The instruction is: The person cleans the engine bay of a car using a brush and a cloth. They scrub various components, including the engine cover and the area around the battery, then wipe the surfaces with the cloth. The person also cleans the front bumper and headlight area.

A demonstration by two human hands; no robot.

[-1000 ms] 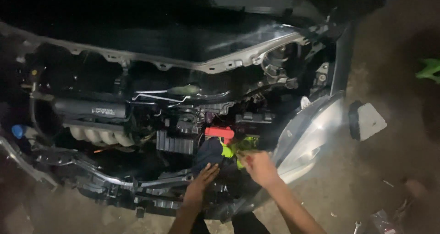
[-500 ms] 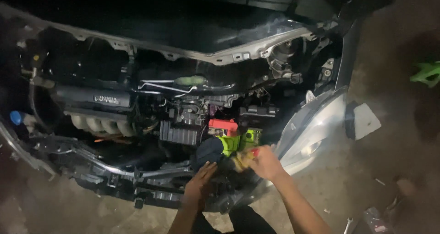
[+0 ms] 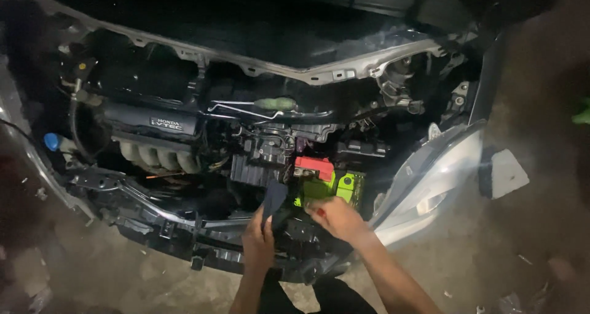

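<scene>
I look down into an open car engine bay with the front bumper off. My left hand (image 3: 258, 239) grips a dark flat piece (image 3: 275, 200), which stands upright just left of the battery. My right hand (image 3: 337, 218) rests on the front edge of the bright green battery (image 3: 349, 186), fingers curled; whether it grips anything is unclear. A red terminal cover (image 3: 314, 166) sits on the battery's top left. Both forearms reach in from the bottom of the view.
The engine with its pale intake manifold (image 3: 153, 159) lies at the left, a blue cap (image 3: 51, 141) beyond it. A silver headlight (image 3: 437, 182) sits right of the battery. A silver crossbar (image 3: 319, 75) spans the back. Concrete floor (image 3: 528, 228) lies around.
My view has shifted, so the bay sits further right and lower. My left hand has lifted the dark piece upright; my right hand stays at the battery's front.
</scene>
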